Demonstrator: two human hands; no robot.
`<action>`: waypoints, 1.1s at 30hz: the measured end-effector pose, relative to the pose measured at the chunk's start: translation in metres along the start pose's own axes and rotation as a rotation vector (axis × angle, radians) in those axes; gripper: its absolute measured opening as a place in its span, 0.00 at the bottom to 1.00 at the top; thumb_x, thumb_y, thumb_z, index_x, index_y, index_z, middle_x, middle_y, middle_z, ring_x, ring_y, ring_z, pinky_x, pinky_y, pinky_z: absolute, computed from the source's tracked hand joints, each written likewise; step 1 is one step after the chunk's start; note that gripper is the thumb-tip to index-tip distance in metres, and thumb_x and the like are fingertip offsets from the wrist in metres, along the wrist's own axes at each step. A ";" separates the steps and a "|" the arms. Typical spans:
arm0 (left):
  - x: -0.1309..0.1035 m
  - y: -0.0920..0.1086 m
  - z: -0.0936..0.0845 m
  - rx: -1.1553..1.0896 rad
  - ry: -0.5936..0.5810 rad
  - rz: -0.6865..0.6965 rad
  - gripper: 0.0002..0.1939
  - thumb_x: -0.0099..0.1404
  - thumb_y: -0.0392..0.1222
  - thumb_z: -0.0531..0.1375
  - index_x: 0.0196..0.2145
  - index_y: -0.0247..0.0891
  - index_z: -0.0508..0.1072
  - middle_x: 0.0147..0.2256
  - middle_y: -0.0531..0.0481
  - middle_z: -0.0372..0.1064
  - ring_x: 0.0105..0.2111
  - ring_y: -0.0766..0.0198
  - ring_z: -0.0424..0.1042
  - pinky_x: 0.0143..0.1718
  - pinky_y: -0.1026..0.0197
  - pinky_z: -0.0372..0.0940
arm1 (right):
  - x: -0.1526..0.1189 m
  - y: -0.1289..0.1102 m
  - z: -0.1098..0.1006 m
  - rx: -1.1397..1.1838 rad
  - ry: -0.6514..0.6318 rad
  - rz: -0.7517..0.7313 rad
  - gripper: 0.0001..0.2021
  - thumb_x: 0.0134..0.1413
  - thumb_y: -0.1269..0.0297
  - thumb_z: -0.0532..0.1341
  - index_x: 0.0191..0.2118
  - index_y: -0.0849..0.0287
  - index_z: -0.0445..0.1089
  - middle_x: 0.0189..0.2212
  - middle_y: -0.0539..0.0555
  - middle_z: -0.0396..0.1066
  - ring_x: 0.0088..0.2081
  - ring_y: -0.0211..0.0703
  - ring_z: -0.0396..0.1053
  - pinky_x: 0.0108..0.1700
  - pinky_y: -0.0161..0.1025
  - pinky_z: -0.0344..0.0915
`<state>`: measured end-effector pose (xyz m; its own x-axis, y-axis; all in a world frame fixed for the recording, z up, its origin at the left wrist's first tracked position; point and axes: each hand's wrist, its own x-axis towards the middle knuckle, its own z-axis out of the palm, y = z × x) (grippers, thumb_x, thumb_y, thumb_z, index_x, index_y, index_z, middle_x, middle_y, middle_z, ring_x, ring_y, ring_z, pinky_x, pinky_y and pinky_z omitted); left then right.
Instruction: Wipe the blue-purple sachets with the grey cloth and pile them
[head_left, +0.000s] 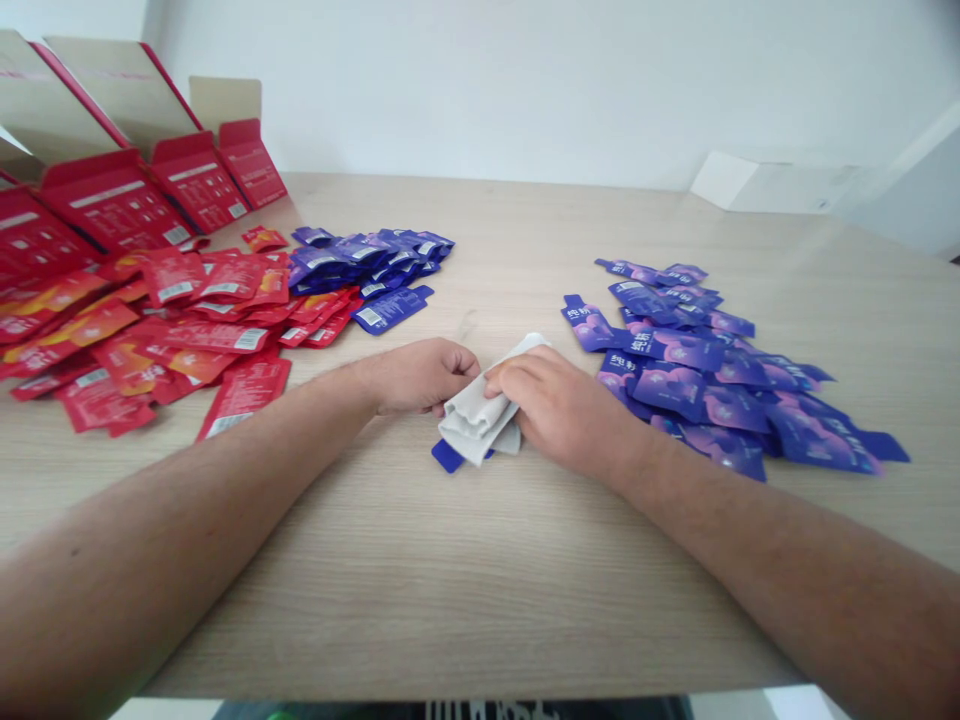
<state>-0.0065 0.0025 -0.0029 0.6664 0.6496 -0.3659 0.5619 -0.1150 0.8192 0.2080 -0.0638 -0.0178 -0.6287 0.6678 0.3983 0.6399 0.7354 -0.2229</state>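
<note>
My right hand (562,400) is closed on a folded white cloth (480,415), thumb and fingers gripping its upper part. Under the cloth lies a blue pouch (448,456); only a corner and a bit of its edge stick out, and the rest is covered. My left hand (427,378) is curled shut right beside the cloth's left edge. Whatever its fingers pinch, if anything, is hidden. Both hands are low over the middle of the wooden table (465,580).
Red and orange pouches (202,330) are heaped on the left, before several open red boxes (199,180). Blue pouches (367,255) lie in a pile behind my left hand. Purple-blue pouches (690,370) spread out on the right. A white box (772,187) sits by the wall.
</note>
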 end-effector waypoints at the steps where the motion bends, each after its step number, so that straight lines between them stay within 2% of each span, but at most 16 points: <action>1: 0.000 0.000 0.000 0.003 0.010 0.005 0.09 0.60 0.46 0.59 0.28 0.39 0.70 0.18 0.58 0.62 0.16 0.72 0.58 0.16 0.67 0.49 | 0.000 -0.002 0.000 0.007 -0.008 -0.028 0.12 0.57 0.77 0.57 0.46 0.60 0.69 0.45 0.58 0.72 0.50 0.50 0.64 0.53 0.48 0.62; 7: 0.000 0.002 0.001 -0.021 0.055 -0.037 0.09 0.60 0.47 0.59 0.28 0.38 0.70 0.19 0.58 0.62 0.16 0.72 0.59 0.16 0.68 0.51 | 0.000 -0.010 0.003 0.030 0.043 0.004 0.13 0.56 0.79 0.58 0.45 0.60 0.69 0.44 0.58 0.71 0.48 0.50 0.64 0.52 0.49 0.63; 12: 0.000 0.002 0.000 0.015 0.039 -0.044 0.08 0.62 0.45 0.58 0.30 0.38 0.69 0.19 0.56 0.64 0.17 0.71 0.62 0.15 0.69 0.53 | 0.000 -0.020 0.003 0.046 -0.071 -0.190 0.09 0.61 0.74 0.55 0.45 0.61 0.70 0.44 0.58 0.71 0.49 0.49 0.64 0.53 0.47 0.64; 17: 0.002 0.000 0.000 0.005 0.073 -0.024 0.08 0.62 0.45 0.58 0.31 0.38 0.70 0.20 0.56 0.64 0.16 0.73 0.60 0.15 0.70 0.52 | 0.000 -0.017 0.005 0.014 0.010 -0.054 0.13 0.58 0.78 0.57 0.46 0.61 0.72 0.44 0.58 0.70 0.48 0.49 0.64 0.52 0.48 0.64; 22: 0.001 0.001 0.000 -0.025 0.054 -0.034 0.08 0.62 0.45 0.58 0.30 0.38 0.70 0.19 0.56 0.64 0.16 0.72 0.62 0.14 0.70 0.53 | -0.001 -0.025 0.008 0.019 -0.071 -0.219 0.12 0.63 0.71 0.55 0.48 0.57 0.73 0.43 0.57 0.69 0.48 0.48 0.62 0.51 0.47 0.64; 28: 0.000 0.002 0.000 -0.004 0.096 -0.059 0.06 0.61 0.43 0.59 0.31 0.38 0.71 0.19 0.57 0.64 0.15 0.72 0.62 0.14 0.69 0.54 | 0.000 -0.023 0.010 -0.007 -0.009 -0.114 0.15 0.62 0.72 0.56 0.52 0.58 0.72 0.42 0.58 0.68 0.47 0.48 0.62 0.50 0.47 0.64; 33: 0.000 0.005 0.001 -0.029 0.078 -0.045 0.08 0.61 0.45 0.59 0.29 0.38 0.70 0.18 0.56 0.64 0.15 0.72 0.62 0.14 0.69 0.53 | -0.001 -0.025 0.011 -0.011 -0.082 -0.237 0.11 0.64 0.66 0.57 0.47 0.54 0.75 0.40 0.56 0.69 0.46 0.48 0.62 0.50 0.45 0.64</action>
<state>-0.0036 0.0009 0.0005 0.5995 0.7106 -0.3682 0.5754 -0.0629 0.8154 0.1877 -0.0815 -0.0219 -0.7956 0.4840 0.3644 0.4747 0.8717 -0.1217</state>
